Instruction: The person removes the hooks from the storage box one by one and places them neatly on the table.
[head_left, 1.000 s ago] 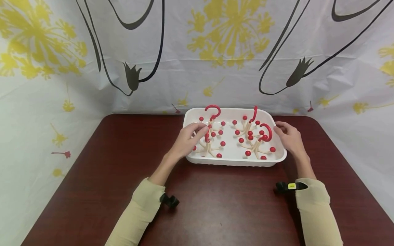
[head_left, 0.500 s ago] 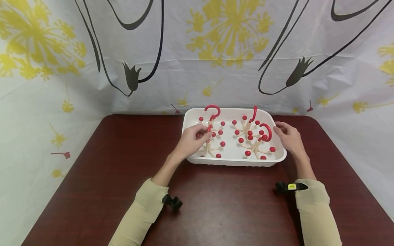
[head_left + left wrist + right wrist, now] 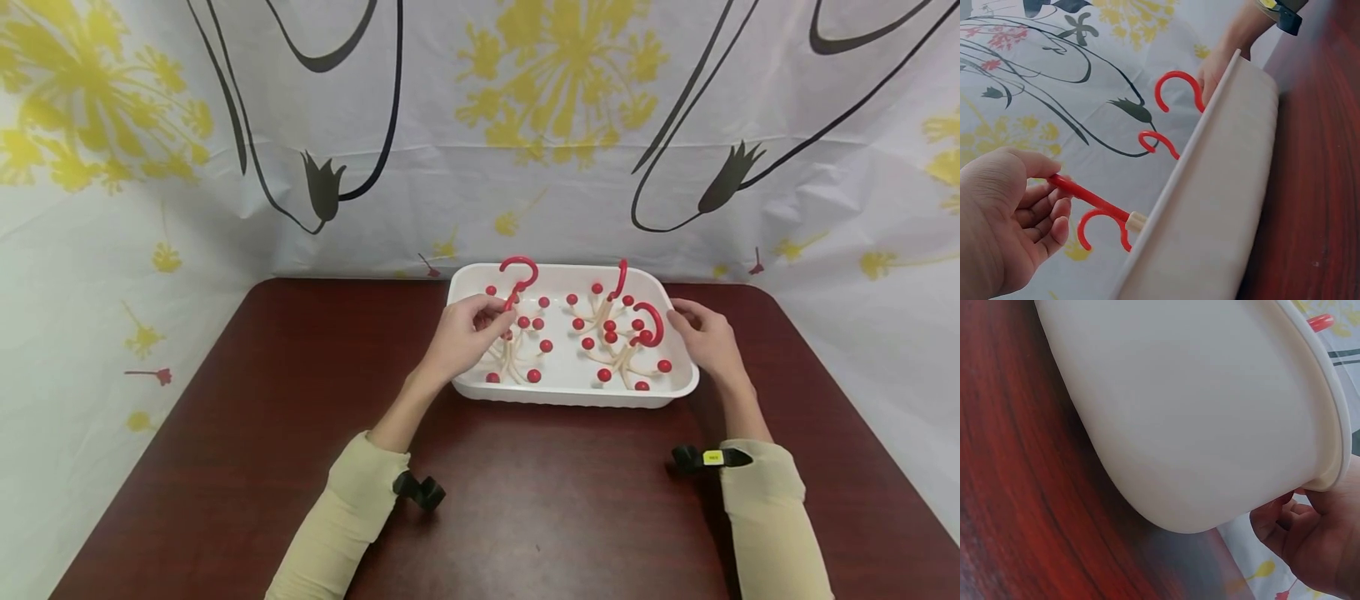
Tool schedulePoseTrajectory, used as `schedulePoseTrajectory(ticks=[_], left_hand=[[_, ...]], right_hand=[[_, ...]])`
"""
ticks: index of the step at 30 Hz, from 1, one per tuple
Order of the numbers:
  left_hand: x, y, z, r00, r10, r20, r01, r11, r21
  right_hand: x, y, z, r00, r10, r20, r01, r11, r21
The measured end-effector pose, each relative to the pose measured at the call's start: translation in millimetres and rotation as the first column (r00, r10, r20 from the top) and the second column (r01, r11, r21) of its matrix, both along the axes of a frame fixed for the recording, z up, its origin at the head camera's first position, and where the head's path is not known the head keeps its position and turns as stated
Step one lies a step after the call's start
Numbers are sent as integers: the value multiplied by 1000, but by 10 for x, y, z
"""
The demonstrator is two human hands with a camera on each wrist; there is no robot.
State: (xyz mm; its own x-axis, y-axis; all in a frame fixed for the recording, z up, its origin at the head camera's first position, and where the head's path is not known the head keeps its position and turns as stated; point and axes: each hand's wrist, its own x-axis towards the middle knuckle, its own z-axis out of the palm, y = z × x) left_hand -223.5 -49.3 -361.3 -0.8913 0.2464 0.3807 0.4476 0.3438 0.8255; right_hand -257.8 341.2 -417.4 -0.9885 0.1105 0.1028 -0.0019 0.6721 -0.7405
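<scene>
My left hand (image 3: pixel 459 335) pinches the red handle of the front-left head massager (image 3: pixel 510 360), whose cream legs end in red balls. In the left wrist view that red handle (image 3: pixel 1094 200) slants from thumb and fingertips to a cream base at the white tray's rim. At the tray's right end, my right hand (image 3: pixel 705 335) grips the rim of the white tray (image 3: pixel 562 393); the right wrist view has its curled fingers (image 3: pixel 1267 525) under the corner. Three similar massagers stand in the tray: one behind left (image 3: pixel 519 283), one behind right (image 3: pixel 603 310), one front right (image 3: pixel 624 358).
The tray stands at the far side of a dark red-brown wooden table (image 3: pixel 487 500). Behind it hangs a white curtain (image 3: pixel 420 217) with yellow and grey flower prints. Black wrist devices sit on the left sleeve (image 3: pixel 356 492) and right sleeve (image 3: pixel 765 500).
My left hand has moved slightly right and closed on the front-left massager's handle. That massager has shifted up a little, its red balls now sitting higher. My right hand stays at the rim.
</scene>
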Motion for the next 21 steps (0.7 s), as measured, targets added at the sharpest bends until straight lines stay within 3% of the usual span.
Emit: schedulePoseTrajectory(ticks=[21], left_hand=[[-30, -236, 289, 995, 94, -26, -91, 992, 93]], right_hand=[[-7, 20, 0, 1000, 9, 14, -9, 1000, -14]])
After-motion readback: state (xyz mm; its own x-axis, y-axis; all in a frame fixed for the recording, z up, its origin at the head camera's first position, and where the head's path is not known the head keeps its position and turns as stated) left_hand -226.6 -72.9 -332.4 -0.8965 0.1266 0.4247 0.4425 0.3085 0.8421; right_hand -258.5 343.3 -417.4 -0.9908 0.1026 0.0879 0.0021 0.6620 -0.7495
